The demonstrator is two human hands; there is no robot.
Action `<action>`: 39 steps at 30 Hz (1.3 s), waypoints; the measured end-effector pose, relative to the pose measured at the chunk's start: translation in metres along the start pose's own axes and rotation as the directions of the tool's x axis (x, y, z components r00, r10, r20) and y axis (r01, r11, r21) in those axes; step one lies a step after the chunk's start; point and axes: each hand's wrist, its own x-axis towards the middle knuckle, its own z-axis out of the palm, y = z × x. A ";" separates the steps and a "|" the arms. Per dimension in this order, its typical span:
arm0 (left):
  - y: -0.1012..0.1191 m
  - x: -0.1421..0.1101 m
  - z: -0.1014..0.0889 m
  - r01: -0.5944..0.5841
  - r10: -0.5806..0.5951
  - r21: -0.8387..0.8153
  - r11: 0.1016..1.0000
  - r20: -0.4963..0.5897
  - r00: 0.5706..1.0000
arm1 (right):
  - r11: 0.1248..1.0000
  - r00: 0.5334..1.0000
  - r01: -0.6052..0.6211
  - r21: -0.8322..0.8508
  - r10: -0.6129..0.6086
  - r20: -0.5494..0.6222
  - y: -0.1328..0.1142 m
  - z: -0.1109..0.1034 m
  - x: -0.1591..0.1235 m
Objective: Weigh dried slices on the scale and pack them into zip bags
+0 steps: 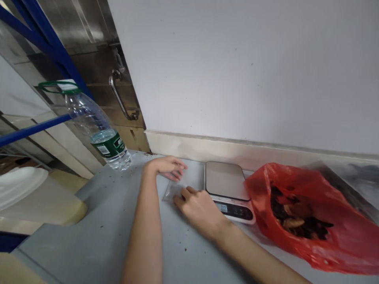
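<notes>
A thin clear plastic bag (169,192) is laid flat on the desk (103,232), just left of a kitchen scale (226,179). Both hands are placed at it. Left hand (170,167): held over the far edge, fingers loosely bent; whether film is pinched can't be made out. Right hand (198,209): fingers curled down at the near right side, fingertips at the film; a firm grip can't be confirmed, since the contact is partly hidden.

Scale display (224,208) is lit, apparently showing zero. Right of it, a red plastic bag (346,236) is left open, dark dried pieces (293,219) visible inside. Its left side is seen lapping the scale's corner; contact is likely.

Risks, as judged:
- Reading could be skewed if the red bag is slumped onto the platform or the scale is nudged by the right hand.
- Clear film could be torn or lost from the fingers if tugged unevenly; it looks thin and slippery.
- Dark crumbs are scattered on the desk; film could be dirtied if dragged across.
- Part-filled water bottle (102,130) is stood left of the hands; it could be tipped by a wide left elbow swing, wetting the bag.
</notes>
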 end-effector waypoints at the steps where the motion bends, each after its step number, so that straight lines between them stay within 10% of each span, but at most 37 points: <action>1: -0.001 0.004 0.002 0.012 -0.012 0.014 1.000 0.011 1.000 | 0.999 1.000 -0.009 0.032 0.009 0.005 0.003 -0.001 -0.003; 7: 0.000 0.014 0.003 0.036 -0.036 0.165 0.986 -0.005 0.999 | 0.920 0.999 0.044 0.389 -0.028 -0.045 0.030 -0.019 -0.041; 12: 0.022 0.003 0.005 -0.050 0.091 0.340 0.939 -0.107 0.990 | 0.831 0.957 -0.079 0.550 0.218 -0.192 0.070 -0.057 -0.107; 15: 0.047 -0.009 0.021 -0.277 0.378 0.502 0.819 -0.109 0.919 | 0.802 0.861 -0.264 0.535 0.446 -0.243 0.101 -0.082 -0.150; 19: 0.081 -0.023 0.063 -0.593 0.647 0.538 0.599 0.111 0.754 | 0.675 0.618 -0.493 0.549 0.716 -0.326 0.142 -0.092 -0.198; 23: 0.099 -0.020 0.109 -0.702 0.640 0.513 0.494 0.332 0.693 | 0.443 0.356 -0.725 0.528 0.897 -0.264 0.170 -0.082 -0.231; 33: 0.110 0.019 0.159 -0.723 0.778 0.538 0.434 0.180 0.601 | 0.212 0.116 -0.727 0.654 0.975 -0.187 0.189 -0.067 -0.246; 39: 0.110 0.021 0.161 -0.715 0.782 0.541 0.442 0.157 0.603 | 0.258 0.129 -0.689 0.677 0.963 -0.236 0.188 -0.067 -0.245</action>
